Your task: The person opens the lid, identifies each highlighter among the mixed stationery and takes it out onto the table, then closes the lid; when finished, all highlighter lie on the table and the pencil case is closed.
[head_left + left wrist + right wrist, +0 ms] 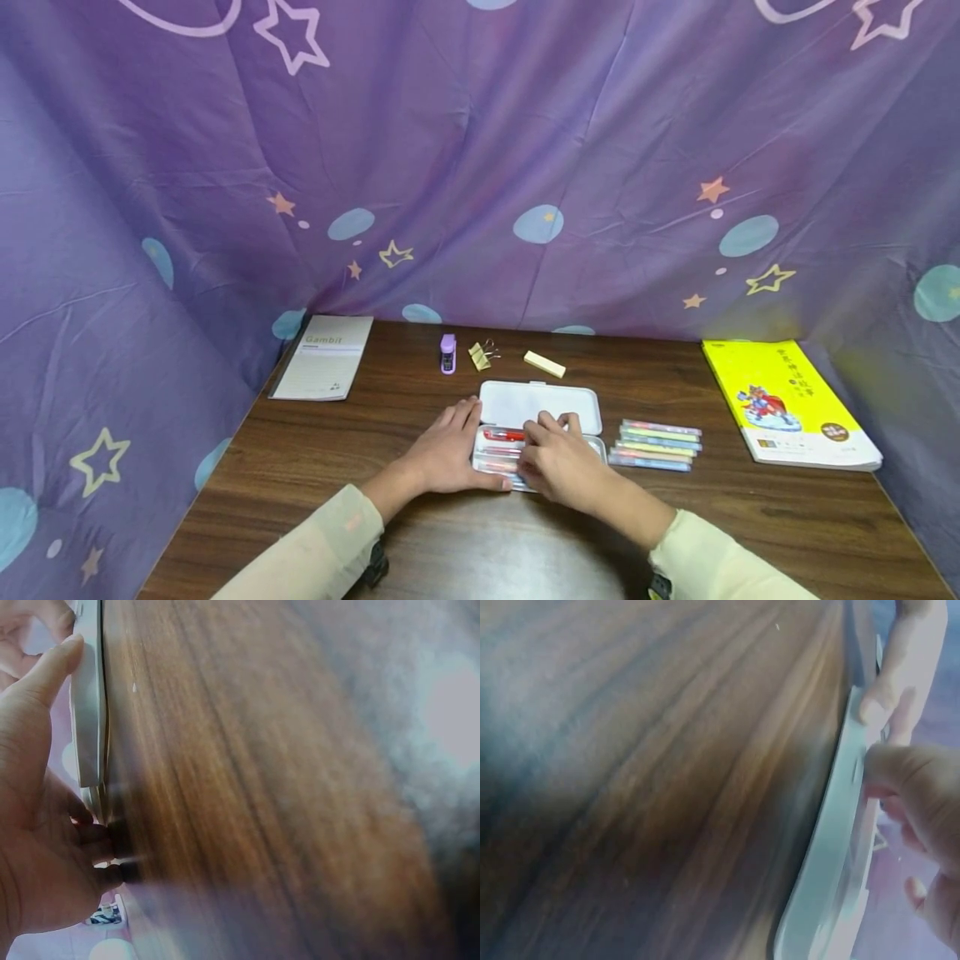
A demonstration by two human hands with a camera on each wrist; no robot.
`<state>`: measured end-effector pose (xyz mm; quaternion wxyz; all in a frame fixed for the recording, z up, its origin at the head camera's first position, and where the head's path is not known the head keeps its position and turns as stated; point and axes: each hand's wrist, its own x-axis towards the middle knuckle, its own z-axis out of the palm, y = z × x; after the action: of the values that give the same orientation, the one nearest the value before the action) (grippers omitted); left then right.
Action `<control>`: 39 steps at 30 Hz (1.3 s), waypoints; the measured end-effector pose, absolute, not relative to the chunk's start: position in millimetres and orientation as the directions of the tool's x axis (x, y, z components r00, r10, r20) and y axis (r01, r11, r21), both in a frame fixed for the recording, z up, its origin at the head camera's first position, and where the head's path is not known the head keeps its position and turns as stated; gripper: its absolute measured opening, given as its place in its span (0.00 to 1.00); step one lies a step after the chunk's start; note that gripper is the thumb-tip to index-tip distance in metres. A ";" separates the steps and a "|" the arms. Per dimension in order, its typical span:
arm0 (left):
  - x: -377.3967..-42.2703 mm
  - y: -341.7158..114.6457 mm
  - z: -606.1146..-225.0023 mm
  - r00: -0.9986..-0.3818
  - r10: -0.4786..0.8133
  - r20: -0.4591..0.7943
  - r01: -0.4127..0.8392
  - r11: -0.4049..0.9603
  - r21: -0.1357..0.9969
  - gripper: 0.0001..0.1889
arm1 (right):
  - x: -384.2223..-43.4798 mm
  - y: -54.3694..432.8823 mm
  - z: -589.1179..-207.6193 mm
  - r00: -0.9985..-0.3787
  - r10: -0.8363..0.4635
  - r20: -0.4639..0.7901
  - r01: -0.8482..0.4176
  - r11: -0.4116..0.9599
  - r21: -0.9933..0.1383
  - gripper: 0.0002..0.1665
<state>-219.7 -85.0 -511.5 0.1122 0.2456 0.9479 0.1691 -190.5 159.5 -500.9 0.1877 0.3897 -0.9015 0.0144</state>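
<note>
A white pencil case lies with its lid folded back at the middle of the table. Inside its tray is a red pen, with several other pens below it. My left hand holds the left end of the case, its thumb along the front wall and its fingers at the left side. Over the tray's right half, my right hand reaches in with bent fingers. Its thumb is at the front rim in the right wrist view. Whatever lies under those fingertips is hidden.
Several pastel highlighters lie in a row right of the case. Behind it are a purple stapler, binder clips and a pale yellow eraser. A notebook is at the left, a yellow book at the right.
</note>
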 end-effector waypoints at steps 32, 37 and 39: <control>-220.2 -85.4 -510.8 -0.849 0.513 -0.129 0.432 0.814 0.389 0.76 | -200.5 222.7 -496.6 -0.379 -0.772 0.510 -0.748 0.580 0.323 0.07; -219.5 -84.7 -509.6 -0.849 0.510 -0.135 0.430 0.817 0.384 0.76 | -199.5 245.7 -501.0 -0.369 -0.751 0.548 -0.749 0.589 0.304 0.13; -219.4 -84.3 -509.8 -0.851 0.508 -0.136 0.428 0.819 0.382 0.75 | -197.9 255.6 -502.5 -0.379 -0.743 0.552 -0.747 0.598 0.292 0.20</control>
<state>-219.4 -84.3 -509.8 0.1167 0.2470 0.9465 0.1715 -197.9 255.6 -502.5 0.3309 0.4485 -0.8303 0.0031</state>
